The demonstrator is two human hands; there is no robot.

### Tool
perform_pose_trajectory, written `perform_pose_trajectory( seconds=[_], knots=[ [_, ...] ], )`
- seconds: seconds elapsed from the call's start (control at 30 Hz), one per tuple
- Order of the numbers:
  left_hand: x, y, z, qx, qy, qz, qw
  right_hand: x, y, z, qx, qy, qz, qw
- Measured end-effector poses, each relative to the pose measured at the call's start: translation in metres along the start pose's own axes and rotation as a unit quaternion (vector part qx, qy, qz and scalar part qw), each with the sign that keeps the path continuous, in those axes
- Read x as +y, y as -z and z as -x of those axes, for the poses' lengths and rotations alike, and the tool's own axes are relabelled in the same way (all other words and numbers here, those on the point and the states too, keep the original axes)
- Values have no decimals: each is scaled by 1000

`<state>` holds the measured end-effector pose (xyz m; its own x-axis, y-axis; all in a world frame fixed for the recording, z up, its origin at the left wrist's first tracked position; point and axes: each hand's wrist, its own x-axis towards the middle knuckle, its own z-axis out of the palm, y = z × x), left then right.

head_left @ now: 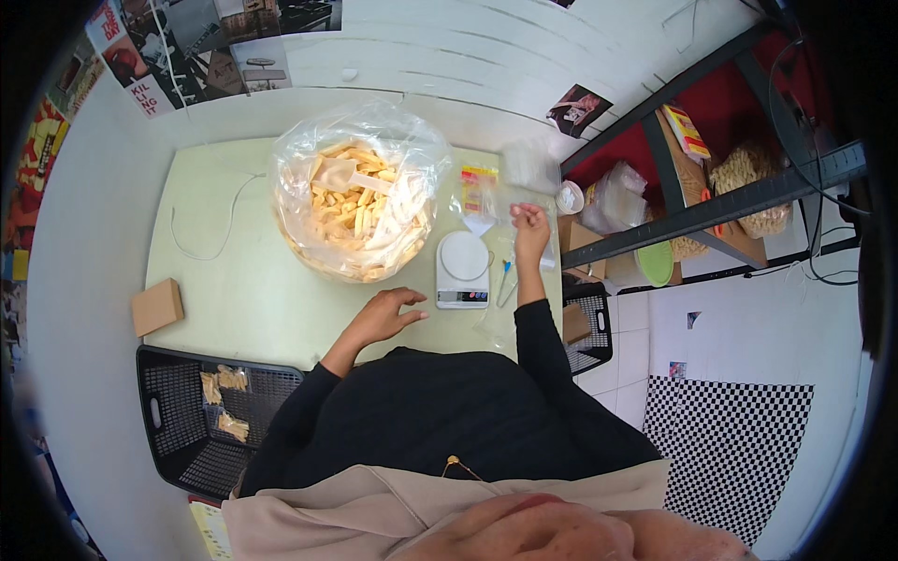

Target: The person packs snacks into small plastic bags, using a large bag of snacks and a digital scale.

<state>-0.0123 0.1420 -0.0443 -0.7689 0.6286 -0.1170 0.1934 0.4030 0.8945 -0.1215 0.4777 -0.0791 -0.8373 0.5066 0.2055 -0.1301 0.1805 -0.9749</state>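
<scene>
My left hand [386, 314] hovers at the near side of the table, its fingers apart and holding nothing. To its right stands a white digital kitchen scale [462, 280] with a round, bare platform. My right hand [531, 228] is beyond the scale's right side, fingers curled, above clear plastic bags [546, 245]; whether it pinches one is not clear. Small clear bags with a red and yellow label [479, 188] lie left of that hand. A large open plastic bag [295, 235] holds many pale yellow snack sticks [347, 210], with a translucent scoop [335, 175] resting on top.
A black plastic crate [224, 357] at lower left holds several small snack packets [233, 426]. A cardboard box [158, 307] sits at the table's left edge, near a white cable [228, 235]. To the right are a metal-framed shelf [715, 207] and another black crate [596, 343].
</scene>
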Motion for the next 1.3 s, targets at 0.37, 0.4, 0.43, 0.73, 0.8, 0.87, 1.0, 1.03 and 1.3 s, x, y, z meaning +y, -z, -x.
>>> perform_pose_trajectory(
  seconds=[0.37,0.4,0.43,0.73,0.8,0.87,1.0,1.03,1.3],
  knots=[
    [-2,-21,-39,63,147,265,951,-68,-38,183,-239,36,108,964],
    [-5,-22,-39,54,156,272,948,-67,-34,184,-249,53,118,960],
    [-9,-24,-38,45,164,279,945,-65,-32,186,-258,70,129,955],
    [-13,-36,-28,59,143,320,935,-73,-37,186,-283,37,138,948],
    [-12,-37,-28,38,135,352,925,-72,-38,184,-270,19,128,954],
    [-13,-36,-27,20,118,372,921,-71,-38,181,-267,8,115,957],
    [-9,-35,-27,27,92,404,910,-73,-33,174,-285,5,90,954],
    [-10,-37,-27,38,90,416,904,-74,-32,173,-290,7,85,953],
    [-4,-37,-27,63,131,372,917,-76,-29,176,-297,25,143,944]
  ],
)
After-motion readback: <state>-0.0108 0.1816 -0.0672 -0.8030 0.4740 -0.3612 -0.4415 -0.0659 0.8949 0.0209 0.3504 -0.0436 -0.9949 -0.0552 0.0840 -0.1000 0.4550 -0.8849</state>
